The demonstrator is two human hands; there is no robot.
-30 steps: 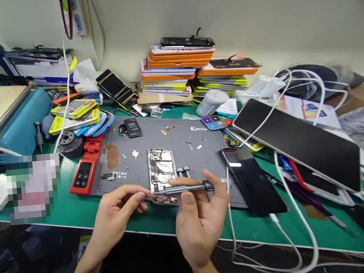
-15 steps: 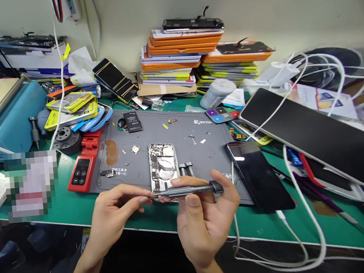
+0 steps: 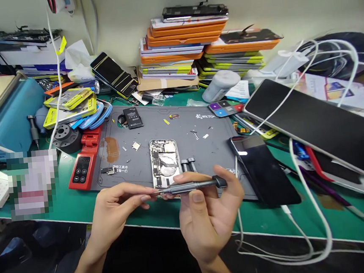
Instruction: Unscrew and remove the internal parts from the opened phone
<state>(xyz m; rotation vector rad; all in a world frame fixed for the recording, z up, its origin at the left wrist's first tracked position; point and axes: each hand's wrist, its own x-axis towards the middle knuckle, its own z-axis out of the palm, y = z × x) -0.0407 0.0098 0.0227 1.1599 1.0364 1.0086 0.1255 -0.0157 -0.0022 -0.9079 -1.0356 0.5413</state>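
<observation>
A grey precision screwdriver (image 3: 186, 187) lies almost level across the fingers of my right hand (image 3: 210, 219), its dark cap near the raised forefinger and its shaft pointing left. The thumb and fingertips of my left hand (image 3: 118, 212) pinch the thin shaft's tip end. Just behind the screwdriver, an opened phone (image 3: 165, 161) with its inner parts bare rests on the grey work mat (image 3: 139, 157); my hands partly cover its lower end. Two more screwdrivers (image 3: 189, 165) lie on the mat at the phone's right side. A black phone battery (image 3: 133, 118) sits towards the back.
Small metal parts (image 3: 136, 145) are scattered over the mat. A red device with buttons (image 3: 82, 170) borders it on the left. On the right lie a dark-screened phone (image 3: 264, 167), a large tablet (image 3: 321, 124) and loose white cables (image 3: 314, 210). Orange boxes (image 3: 189, 38) are stacked behind.
The head view has shifted slightly. Both hands keep nearly the same pose on the screwdriver, and the things on the bench look unmoved.
</observation>
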